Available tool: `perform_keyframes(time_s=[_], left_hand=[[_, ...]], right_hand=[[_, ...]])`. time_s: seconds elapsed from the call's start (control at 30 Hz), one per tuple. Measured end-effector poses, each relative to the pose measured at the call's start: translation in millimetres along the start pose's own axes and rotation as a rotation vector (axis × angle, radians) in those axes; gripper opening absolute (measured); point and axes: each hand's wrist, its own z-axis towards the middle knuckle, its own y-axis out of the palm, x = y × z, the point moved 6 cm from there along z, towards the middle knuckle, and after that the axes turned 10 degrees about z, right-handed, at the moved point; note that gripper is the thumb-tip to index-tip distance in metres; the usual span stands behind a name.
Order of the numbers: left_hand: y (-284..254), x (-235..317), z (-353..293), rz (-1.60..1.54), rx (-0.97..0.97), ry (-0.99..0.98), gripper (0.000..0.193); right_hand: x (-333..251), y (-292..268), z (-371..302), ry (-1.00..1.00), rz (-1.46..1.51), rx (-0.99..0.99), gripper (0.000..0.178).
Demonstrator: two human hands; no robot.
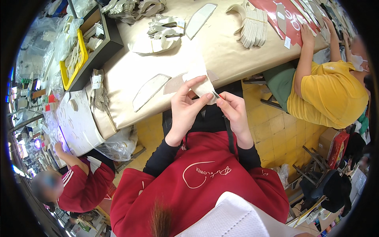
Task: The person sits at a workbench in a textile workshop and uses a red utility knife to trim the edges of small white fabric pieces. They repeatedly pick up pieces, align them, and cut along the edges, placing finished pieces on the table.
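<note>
My left hand [187, 108] pinches a cream piece of fabric [206, 87] between thumb and fingers, over the table's near edge. My right hand [233, 112] is closed on a small dark metal tool [216, 94], whose tip touches the lower right edge of the fabric; most of it is hidden in my fingers, so its kind is unclear. Beyond my hands, partly covered by the left one, lies a greyish-beige curved cut piece [172, 84]. To its left rests a paler curved piece [151, 91] with a dark outline.
On the paper-covered table [122, 69] lie a tied stack of beige pieces [254, 29], another bundle [162, 35] and a pale panel [200, 19]. A yellow tray [82, 65] stands at the left. Co-workers sit at right in a yellow shirt [327, 94] and at left in a red one [89, 187].
</note>
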Motion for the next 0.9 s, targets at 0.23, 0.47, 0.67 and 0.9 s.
perform_keyframes(time_s=[0.23, 0.47, 0.67, 0.9], left_hand=[[0.5, 1.9, -0.6, 0.047, 0.033, 0.031, 0.048], [3.8, 6.0, -1.6, 0.076, -0.001, 0.054, 0.052], [5.8, 5.1, -3.6, 0.064, -0.003, 0.038, 0.051], [-9.3, -8.9, -6.6, 0.002, 0.122, -0.038, 0.040]], right_hand=[[9.1, -4.1, 0.3, -0.010, -0.009, 0.025, 0.030], [9.3, -3.2, 0.6, -0.023, -0.007, 0.009, 0.030], [7.9, -1.7, 0.9, -0.039, 0.019, 0.012, 0.029], [7.7, -0.1, -1.6, -0.011, 0.021, 0.024, 0.029]])
